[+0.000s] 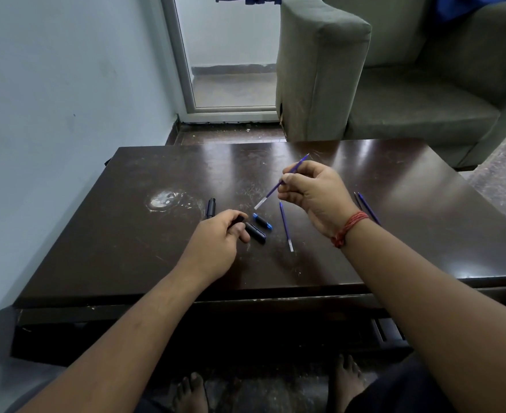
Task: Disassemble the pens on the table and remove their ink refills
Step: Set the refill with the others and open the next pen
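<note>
a dark brown low table fills the middle, its glossy top scratched and marked by a pale scuffed patch toward the left. beyond its far right corner stands a grey-green upholstered armchair, with a bit of blue cloth lying on its back. a white-framed glass door is at the far centre, beside a pale blue wall on the left.

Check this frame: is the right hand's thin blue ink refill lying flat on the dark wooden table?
No, the right hand pinches the thin blue ink refill above the dark wooden table.
</note>
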`<state>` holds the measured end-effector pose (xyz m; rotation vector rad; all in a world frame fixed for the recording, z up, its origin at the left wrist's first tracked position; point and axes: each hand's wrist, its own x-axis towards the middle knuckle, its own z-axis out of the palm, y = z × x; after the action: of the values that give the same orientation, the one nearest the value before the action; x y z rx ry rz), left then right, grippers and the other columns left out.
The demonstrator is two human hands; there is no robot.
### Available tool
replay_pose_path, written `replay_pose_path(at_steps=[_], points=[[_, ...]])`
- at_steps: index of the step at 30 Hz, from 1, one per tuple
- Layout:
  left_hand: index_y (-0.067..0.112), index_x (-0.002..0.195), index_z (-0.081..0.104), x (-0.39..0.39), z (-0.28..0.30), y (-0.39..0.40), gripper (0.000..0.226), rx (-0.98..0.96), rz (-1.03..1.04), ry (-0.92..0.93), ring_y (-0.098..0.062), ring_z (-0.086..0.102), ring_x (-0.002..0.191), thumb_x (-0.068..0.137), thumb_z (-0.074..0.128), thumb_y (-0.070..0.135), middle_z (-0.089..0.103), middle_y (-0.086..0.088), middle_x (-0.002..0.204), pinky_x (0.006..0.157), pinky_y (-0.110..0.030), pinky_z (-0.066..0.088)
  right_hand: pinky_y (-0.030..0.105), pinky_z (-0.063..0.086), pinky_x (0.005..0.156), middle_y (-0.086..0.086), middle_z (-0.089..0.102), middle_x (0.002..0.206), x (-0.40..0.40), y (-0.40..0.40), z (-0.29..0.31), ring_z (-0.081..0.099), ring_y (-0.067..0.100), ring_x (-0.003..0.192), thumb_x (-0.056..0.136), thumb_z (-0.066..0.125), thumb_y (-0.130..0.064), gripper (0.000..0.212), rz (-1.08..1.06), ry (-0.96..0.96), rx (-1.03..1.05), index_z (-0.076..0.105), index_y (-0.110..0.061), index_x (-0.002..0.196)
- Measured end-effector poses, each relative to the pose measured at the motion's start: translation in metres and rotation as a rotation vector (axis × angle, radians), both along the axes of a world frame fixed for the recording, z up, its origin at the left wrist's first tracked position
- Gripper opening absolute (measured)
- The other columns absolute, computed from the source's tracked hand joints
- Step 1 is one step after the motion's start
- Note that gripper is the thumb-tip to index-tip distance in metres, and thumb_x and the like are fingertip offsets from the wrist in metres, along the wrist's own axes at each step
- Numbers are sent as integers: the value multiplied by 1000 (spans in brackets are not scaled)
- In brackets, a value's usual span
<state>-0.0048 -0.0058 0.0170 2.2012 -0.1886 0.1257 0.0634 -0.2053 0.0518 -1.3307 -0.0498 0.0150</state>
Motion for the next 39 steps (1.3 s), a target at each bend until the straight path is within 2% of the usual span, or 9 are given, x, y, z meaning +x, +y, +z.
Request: replay_pose_path(at_steps=[3,13,17,20,24,27,31,36,39], points=[[24,99,66,-1,0,-1,15,-16,-13,36,-16,56,58,102,53,18,73,16,79,56,-24,46,27,57,62,9,65,73,-5,8,1,66,17,63,89,60,6,9,48,-35,-45,64,-3,89],[20,93,68,-2,4,-2,16,-19,-20,7,-1,47,46,101,54,16,74,11,75,50,-11,37,32,58,66,11,67,76,-14,21,-4,68,20,67,88,63,6,10,200,-71,-185,63,-3,92],[31,82,63,-3,6,0,26,-8,-13,-33,4,54,57,100,55,14,69,21,70,57,-7,37,23,47,57,4,68,76,-17,29,-11,61,9,64,87,69,-1,9,332,-96,-366,67,-7,92],[27,87,64,-1,5,1,21,-28,18,-29,2,53,56,101,53,16,72,18,77,56,-9,38,20,46,56,6,70,83,-12,21,-9,60,11,69,90,69,-12,10,353,-101,-454,68,-10,100],[22,92,65,1,3,2,17,-69,55,-40,1,48,48,101,52,18,72,16,76,51,-10,38,18,44,64,-6,66,80,-3,8,-17,63,11,74,93,64,-22,5,124,-219,-931,66,-18,96],[20,92,65,1,3,0,17,-63,55,-43,2,46,46,101,52,17,72,15,77,49,-10,36,27,44,71,-3,64,91,-3,11,-32,58,18,89,91,64,-31,15,85,-372,-1360,64,-18,98],[21,91,65,0,3,1,17,-42,54,-39,4,51,52,102,51,18,71,17,78,53,-8,37,34,48,85,2,61,102,-3,20,-45,50,23,102,90,63,-37,25,127,-488,-1558,63,-16,105],[21,91,65,0,3,2,17,-34,55,-40,7,53,55,102,51,17,71,18,78,55,-6,38,36,49,82,3,63,98,-1,20,-43,52,25,99,91,59,-28,16,92,-506,-1598,65,-14,98],[21,91,65,0,3,2,18,-36,54,-40,6,52,53,102,51,17,70,18,79,54,-7,37,28,42,63,0,64,82,3,12,-26,59,21,79,89,62,-21,6,-20,-340,-1243,64,-16,91]])
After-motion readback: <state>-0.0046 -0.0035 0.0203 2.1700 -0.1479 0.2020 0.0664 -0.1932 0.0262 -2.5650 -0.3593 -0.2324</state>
